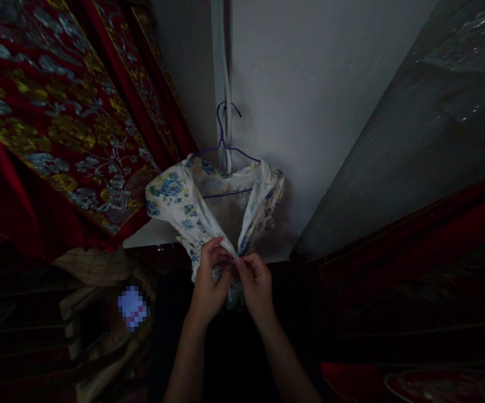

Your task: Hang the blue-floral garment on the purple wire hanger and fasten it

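Observation:
A white floral garment [171, 190] with blue flowers hangs on a thin purple hanger [221, 131]. Its front is parted in a V from the neckline down to where both my hands meet. My left hand [213, 280] pinches the left front edge at the bottom of the V. Close against it, my right hand [257, 282] pinches the right front edge at the same spot. The fingers of both hands are closed on the fabric. Whatever fastening lies between the fingertips is too small and dark to make out. Below the hands the garment is mostly hidden.
Red cloth [70, 123] with gold and silver embroidery hangs at the left. A pale wall [309, 84] stands behind, with a light strap [221, 56] running down to the hanger. Clear plastic sheeting [448, 101] covers the right side. A wooden frame [95, 380] sits at lower left.

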`<move>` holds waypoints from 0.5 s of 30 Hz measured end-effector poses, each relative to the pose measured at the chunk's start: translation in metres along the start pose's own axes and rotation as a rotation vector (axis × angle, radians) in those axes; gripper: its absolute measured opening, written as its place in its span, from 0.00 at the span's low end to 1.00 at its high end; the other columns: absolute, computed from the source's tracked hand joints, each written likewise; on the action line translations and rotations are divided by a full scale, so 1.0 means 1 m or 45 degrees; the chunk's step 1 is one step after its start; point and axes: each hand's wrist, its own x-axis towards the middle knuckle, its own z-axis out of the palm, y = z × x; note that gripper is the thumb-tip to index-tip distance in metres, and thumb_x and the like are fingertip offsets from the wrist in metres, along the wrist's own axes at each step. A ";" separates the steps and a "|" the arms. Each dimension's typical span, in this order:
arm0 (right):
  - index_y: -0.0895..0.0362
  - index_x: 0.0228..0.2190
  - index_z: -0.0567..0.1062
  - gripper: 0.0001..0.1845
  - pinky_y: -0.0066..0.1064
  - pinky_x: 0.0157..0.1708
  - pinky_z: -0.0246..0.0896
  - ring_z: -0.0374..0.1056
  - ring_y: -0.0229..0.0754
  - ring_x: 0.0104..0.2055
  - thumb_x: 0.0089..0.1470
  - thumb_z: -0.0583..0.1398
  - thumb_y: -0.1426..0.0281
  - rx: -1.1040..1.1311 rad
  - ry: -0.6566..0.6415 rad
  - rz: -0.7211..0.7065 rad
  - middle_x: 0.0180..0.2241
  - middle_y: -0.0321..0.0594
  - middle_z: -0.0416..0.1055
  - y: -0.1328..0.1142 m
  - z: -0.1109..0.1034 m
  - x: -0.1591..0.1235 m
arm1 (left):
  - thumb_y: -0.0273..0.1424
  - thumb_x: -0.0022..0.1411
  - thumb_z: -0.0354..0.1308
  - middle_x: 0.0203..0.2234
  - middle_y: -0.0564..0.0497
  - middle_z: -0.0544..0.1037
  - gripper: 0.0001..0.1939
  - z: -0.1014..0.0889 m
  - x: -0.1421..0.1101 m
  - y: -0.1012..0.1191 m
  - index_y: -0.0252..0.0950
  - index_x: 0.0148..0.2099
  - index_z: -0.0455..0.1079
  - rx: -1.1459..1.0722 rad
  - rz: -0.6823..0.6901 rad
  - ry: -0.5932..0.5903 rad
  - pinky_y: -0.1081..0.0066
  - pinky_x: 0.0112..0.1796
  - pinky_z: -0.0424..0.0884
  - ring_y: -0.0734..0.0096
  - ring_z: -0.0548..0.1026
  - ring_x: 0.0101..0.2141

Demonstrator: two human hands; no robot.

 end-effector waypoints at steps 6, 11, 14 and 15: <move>0.55 0.32 0.69 0.16 0.29 0.33 0.61 0.66 0.38 0.30 0.60 0.59 0.55 -0.103 -0.122 0.013 0.29 0.35 0.68 -0.001 -0.006 0.006 | 0.23 0.65 0.57 0.37 0.53 0.72 0.35 0.014 0.003 -0.003 0.44 0.69 0.48 -0.058 -0.011 0.097 0.69 0.45 0.72 0.72 0.76 0.38; 0.55 0.30 0.68 0.18 0.30 0.35 0.58 0.65 0.39 0.32 0.65 0.53 0.55 -0.356 -0.276 0.007 0.28 0.35 0.67 -0.005 -0.013 0.005 | 0.23 0.63 0.58 0.37 0.53 0.72 0.43 0.014 0.004 -0.010 0.45 0.73 0.42 -0.020 0.008 0.119 0.70 0.43 0.72 0.72 0.76 0.37; 0.54 0.30 0.67 0.16 0.30 0.33 0.56 0.64 0.40 0.31 0.64 0.54 0.56 -0.462 -0.310 0.026 0.27 0.34 0.67 -0.007 -0.015 0.006 | 0.24 0.63 0.59 0.37 0.53 0.73 0.44 0.013 0.004 -0.013 0.46 0.74 0.41 0.007 0.024 0.096 0.70 0.43 0.72 0.72 0.75 0.38; 0.54 0.30 0.67 0.16 0.30 0.33 0.55 0.63 0.39 0.30 0.64 0.55 0.57 -0.483 -0.324 0.022 0.27 0.34 0.66 -0.008 -0.015 0.006 | 0.24 0.63 0.59 0.37 0.52 0.73 0.44 0.013 0.003 -0.013 0.46 0.74 0.41 0.012 0.027 0.096 0.70 0.44 0.72 0.72 0.75 0.38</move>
